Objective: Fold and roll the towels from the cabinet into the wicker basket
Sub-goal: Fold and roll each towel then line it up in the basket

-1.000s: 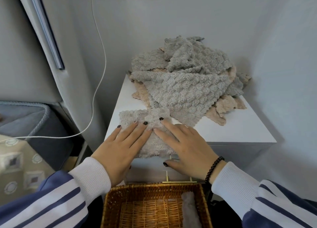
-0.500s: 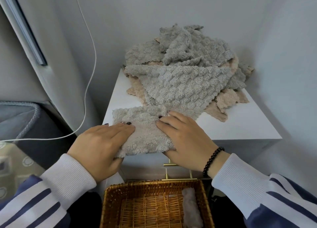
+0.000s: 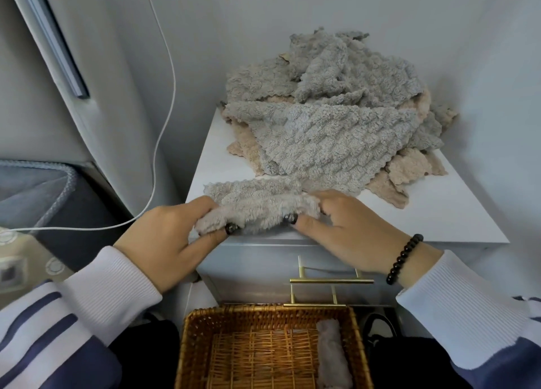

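Head cam looks down on your two hands at the near edge of the white cabinet top (image 3: 439,213). Your left hand (image 3: 164,239) and right hand (image 3: 351,230) both grasp the grey towel (image 3: 257,210) that's between them: fingers curled over the top of the roll, thumbs under its near side, dark nails showing at the front. Towel is partly rolled into a thick tube running left-right btw the hands, w/ a flat unrolled strip w/ a scalloped edge lying just beyond your fingers on the cabinet. Further back from the hands, towards the wall corner, sits the loose pile of grey and beige towels (image 3: 330,125), one grey corner reaching down almost to the strip. Below your hands, nearer your body, is the wicker basket (image 3: 199,344), w/ one rolled grey towel (image 3: 332,356) lying lengthwise along its right side, under your right wrist area. Brass drawer handles (image 3: 330,280) show on the cabinet front btw hands and basket. Your right wrist wears a black bead bracelet (image 3: 402,259). Left of your left hand a white cable (image 3: 164,125) hangs down the wall and runs off left.
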{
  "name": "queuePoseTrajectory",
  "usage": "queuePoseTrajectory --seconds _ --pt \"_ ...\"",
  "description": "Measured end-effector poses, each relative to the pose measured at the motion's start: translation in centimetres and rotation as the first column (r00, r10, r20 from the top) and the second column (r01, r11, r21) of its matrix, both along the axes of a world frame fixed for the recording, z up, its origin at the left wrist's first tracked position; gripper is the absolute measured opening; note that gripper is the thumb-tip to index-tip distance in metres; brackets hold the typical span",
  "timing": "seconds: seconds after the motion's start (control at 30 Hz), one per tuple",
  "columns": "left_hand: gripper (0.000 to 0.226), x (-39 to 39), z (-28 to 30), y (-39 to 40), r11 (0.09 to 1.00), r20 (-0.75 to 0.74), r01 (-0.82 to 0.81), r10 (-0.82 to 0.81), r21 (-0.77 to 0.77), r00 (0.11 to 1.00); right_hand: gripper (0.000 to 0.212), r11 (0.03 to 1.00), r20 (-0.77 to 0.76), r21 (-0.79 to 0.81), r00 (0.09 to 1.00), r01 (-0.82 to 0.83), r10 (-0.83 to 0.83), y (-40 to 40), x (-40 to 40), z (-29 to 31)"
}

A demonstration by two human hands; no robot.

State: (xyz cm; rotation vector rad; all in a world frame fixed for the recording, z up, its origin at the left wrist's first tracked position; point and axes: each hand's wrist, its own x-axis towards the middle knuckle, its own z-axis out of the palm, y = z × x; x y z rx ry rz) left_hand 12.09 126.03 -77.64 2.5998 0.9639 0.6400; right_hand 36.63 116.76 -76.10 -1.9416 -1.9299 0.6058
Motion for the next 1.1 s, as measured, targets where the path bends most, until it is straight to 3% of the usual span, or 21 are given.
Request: queuePoseTrajectory --seconds 0.13,0.23,0.33,0.63,0.7,0.77,0.83,0.9,1.0,1.1 --pt "0.050 1.2 0.0 0.7 0.985 0.134 -0.147 0.157 -0.087 0.978 0.049 0.984 -0.167 0.097 0.977 0.152 -0.135 0.6 -0.2 -0.1" --pt "0.054 2.1 0.1 1.1 0.951 0.175 -0.238 0.273 -0.198 0.946 0.050 0.963 -0.203 0.150 0.960 0.223 -0.191 1.3 -0.6 -0.5" --pt "0.073 2.7 -0.3 1.7 0.902 0.157 -0.325 0.378 -0.284 0.912 0.053 0.935 -0.203 0.205 0.947 0.291 -0.250 2.5 -1.1 -0.9" --pt "0.040 4.4 -0.6 2.5 0.843 0.066 -0.477 0.506 -0.247 0.860 0.060 0.888 -0.079 0.260 0.925 0.378 -0.371 5.1 -2.4 -1.5" --pt "0.034 4.5 -0.8 2.6 0.854 0.034 -0.484 0.499 -0.190 0.866 0.058 0.877 -0.041 0.289 0.920 0.385 -0.390 5.0 -2.4 -1.6" --pt "0.026 4.3 -1.0 2.8 0.903 0.102 -0.429 0.428 -0.013 0.898 0.051 0.859 0.014 0.350 0.915 0.373 -0.403 5.0 -2.6 -2.0" --pt "0.026 4.3 -1.4 3.1 0.929 0.109 -0.267 0.247 0.255 0.963 0.032 0.811 0.018 0.472 0.915 0.347 -0.403 5.2 -2.7 -2.4" --pt "0.041 4.5 -1.8 3.0 0.925 0.005 -0.051 0.053 0.377 0.999 0.016 0.725 0.047 0.648 0.938 0.233 -0.344 5.4 -2.8 -2.8" --pt "0.047 4.2 -2.0 2.3 0.944 -0.064 0.015 0.007 0.331 0.998 0.008 0.637 0.164 0.771 0.964 0.008 -0.211 5.8 -3.4 -3.9" --pt "0.065 3.5 -1.7 1.6 0.993 -0.075 -0.028 0.037 0.116 0.996 0.024 0.709 0.222 0.704 0.961 -0.041 -0.165 6.1 -3.8 -4.5"
